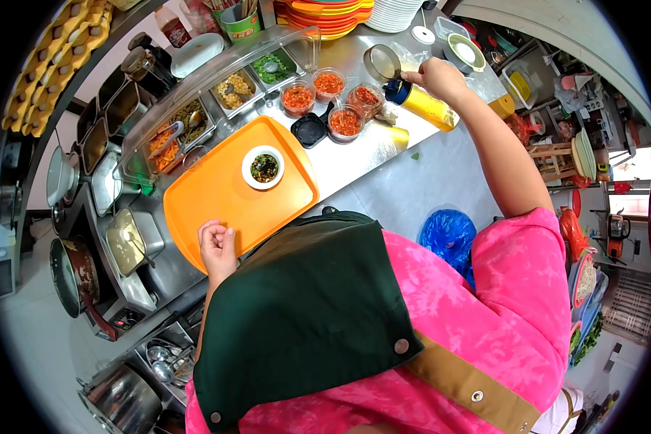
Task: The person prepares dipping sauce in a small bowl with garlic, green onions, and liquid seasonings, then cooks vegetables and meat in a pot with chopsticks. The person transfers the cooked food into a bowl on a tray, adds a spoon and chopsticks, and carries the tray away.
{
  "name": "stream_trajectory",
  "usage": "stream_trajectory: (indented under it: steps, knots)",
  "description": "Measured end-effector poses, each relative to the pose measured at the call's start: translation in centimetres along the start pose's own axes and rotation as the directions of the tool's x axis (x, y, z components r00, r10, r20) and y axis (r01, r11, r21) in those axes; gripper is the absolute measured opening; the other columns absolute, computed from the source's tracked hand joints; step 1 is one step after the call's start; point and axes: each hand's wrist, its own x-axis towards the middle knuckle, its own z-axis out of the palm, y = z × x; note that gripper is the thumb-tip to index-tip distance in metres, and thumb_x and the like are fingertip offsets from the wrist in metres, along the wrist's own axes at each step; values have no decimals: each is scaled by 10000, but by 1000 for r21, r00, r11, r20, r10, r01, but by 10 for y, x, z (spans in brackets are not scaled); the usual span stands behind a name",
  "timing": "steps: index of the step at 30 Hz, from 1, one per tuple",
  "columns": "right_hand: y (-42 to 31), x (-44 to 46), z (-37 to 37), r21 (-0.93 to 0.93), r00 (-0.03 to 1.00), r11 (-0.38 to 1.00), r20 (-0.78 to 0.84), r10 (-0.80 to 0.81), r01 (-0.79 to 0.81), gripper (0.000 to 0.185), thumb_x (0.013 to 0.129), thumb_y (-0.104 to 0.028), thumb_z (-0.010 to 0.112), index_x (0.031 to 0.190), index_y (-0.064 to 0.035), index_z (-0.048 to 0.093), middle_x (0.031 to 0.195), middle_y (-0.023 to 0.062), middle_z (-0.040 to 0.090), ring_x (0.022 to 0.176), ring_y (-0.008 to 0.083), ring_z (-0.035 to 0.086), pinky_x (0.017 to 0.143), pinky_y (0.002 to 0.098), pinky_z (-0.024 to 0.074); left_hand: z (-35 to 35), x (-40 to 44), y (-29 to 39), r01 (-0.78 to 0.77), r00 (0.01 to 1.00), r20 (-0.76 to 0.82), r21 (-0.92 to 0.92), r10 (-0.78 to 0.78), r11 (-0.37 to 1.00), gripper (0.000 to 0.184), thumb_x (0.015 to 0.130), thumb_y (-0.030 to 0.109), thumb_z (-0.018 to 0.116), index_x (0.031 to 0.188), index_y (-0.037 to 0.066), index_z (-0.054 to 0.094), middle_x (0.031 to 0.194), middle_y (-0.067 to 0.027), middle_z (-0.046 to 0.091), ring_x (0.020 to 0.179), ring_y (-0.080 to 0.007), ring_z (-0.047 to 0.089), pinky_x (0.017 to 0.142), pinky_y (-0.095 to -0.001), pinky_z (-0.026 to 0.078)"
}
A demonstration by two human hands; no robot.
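My left hand rests at the near left edge of the orange tray, fingers loosely curled, holding nothing that shows. On the tray stands a small white bowl with dark sauce and chopped greens. At the upper right, my right hand is closed at a round clear lid or cup, just above a yellow bottle with a dark blue top; which of them the fingers grip is hard to tell. Left of the bottle are clear tubs of red chopped chili and a black lid.
A clear-covered topping rack runs behind the tray, with metal pans to the left. Stacked orange plates stand at the back. A wok is at far left, and a blue bag lies below the counter.
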Motion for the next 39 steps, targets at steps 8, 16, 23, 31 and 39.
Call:
stream_trajectory:
  steps: [8, 16, 23, 31, 39]
  knots:
    - [-10, 7, 0, -80, 999, 997, 40, -11, 14, 533, 755, -518, 581, 719, 11, 629, 797, 175, 627, 758, 308, 613, 672, 397, 471, -1, 0, -3, -14, 999, -31, 21, 14, 1000, 103, 782, 4, 580, 806, 34, 484, 1002, -58, 450, 602, -33, 347, 543, -161, 335]
    - [-17, 11, 0, -133, 998, 989, 24, -64, 67, 498, 762, -503, 580, 786, -9, 639, 835, 166, 634, 812, 309, 609, 701, 394, 473, -1, 0, -3, -11, 999, -31, 71, 13, 997, 63, 819, 64, 564, 820, 26, 513, 981, -70, 468, 631, -76, 379, 536, -192, 344]
    - [-16, 11, -4, -144, 1000, 989, 12, -18, 20, 485, 766, -493, 581, 818, -15, 641, 873, 163, 634, 840, 299, 607, 715, 391, 474, 0, -3, 7, -33, 999, -27, 77, 35, 997, 134, 864, 119, 535, 822, -4, 569, 973, -74, 472, 701, -101, 459, 526, -209, 402]
    - [-20, 5, -10, -162, 999, 987, 38, 4, 3, 480, 758, -491, 592, 876, -29, 647, 922, 161, 629, 873, 292, 602, 739, 384, 471, -1, -4, 5, -56, 998, -7, 117, 57, 992, 150, 862, 134, 543, 814, -5, 575, 980, -69, 473, 731, -108, 466, 529, -208, 401]
    - [-20, 2, -11, -158, 999, 987, 53, -11, 19, 462, 765, -476, 593, 880, -32, 649, 910, 158, 633, 870, 289, 604, 744, 384, 468, 0, -3, 3, -24, 1000, -7, 54, 24, 998, 157, 883, 148, 507, 858, 8, 573, 997, -63, 467, 742, -95, 473, 520, -193, 413]
